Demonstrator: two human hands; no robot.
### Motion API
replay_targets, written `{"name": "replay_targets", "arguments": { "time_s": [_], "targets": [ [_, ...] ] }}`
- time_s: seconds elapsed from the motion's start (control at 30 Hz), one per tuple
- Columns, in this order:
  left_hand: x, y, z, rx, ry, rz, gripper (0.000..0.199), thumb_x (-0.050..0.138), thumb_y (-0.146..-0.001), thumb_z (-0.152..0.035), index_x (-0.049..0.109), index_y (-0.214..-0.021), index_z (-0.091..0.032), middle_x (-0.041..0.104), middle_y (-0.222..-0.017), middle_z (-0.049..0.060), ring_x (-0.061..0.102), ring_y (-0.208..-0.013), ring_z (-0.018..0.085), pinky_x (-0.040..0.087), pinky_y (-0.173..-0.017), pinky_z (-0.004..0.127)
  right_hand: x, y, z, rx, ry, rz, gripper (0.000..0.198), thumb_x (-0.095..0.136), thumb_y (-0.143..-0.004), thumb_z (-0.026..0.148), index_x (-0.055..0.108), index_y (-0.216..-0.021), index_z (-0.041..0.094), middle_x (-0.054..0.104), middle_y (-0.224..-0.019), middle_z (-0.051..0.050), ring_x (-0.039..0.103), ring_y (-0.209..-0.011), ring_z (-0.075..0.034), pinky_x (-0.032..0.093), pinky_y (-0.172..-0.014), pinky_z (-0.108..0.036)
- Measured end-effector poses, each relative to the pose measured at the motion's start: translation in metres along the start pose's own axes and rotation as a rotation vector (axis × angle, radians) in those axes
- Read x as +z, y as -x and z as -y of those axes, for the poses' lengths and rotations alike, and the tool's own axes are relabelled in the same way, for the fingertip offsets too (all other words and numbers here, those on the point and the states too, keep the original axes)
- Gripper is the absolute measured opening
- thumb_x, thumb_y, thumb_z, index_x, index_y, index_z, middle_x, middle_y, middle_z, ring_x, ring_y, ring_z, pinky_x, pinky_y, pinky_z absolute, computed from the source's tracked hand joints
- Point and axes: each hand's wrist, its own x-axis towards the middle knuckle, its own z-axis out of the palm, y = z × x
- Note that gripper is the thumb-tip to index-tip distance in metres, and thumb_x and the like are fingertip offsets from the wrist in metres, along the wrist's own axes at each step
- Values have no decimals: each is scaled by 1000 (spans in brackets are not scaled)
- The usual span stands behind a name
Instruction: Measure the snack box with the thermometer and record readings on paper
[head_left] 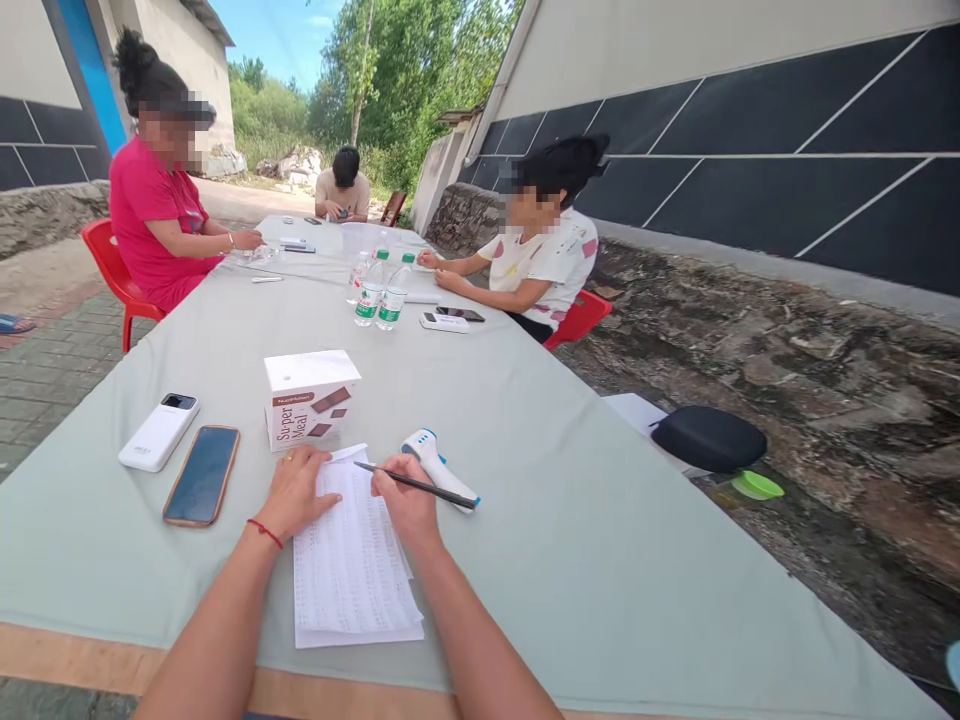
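My left hand (304,490) lies flat with fingers apart across the upper left edge of a stack of paper sheets (352,580) covered in small rows of writing. In my right hand (405,500) is a slim black pen (442,493), its tip pointing left over the top of the sheets. A white box with brown print (311,400) stands just beyond my left hand. Beside my right hand lies a white and blue infrared thermometer (431,460). To the left of the paper are a phone in a brown case (201,476) and a white power bank (159,432).
Two water bottles (380,292) stand mid-table, with another behind them. A white device (445,322) and a dark phone (460,313) lie nearby. People sit left, right and at the far end. A black case (709,438) is beyond the right edge.
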Motion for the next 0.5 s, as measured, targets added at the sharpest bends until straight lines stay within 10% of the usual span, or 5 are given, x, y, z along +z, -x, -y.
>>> {"name": "replay_targets", "arguments": {
  "time_s": [0.5],
  "targets": [
    [10, -2, 15, -94, -70, -5, 41, 50, -75, -6, 69, -109, -16, 61, -106, 14, 54, -102, 29, 46, -93, 48, 41, 6, -31, 151, 172, 84, 19, 58, -70, 39, 64, -76, 22, 61, -62, 1, 52, -57, -16, 42, -57, -29]
  ]
}}
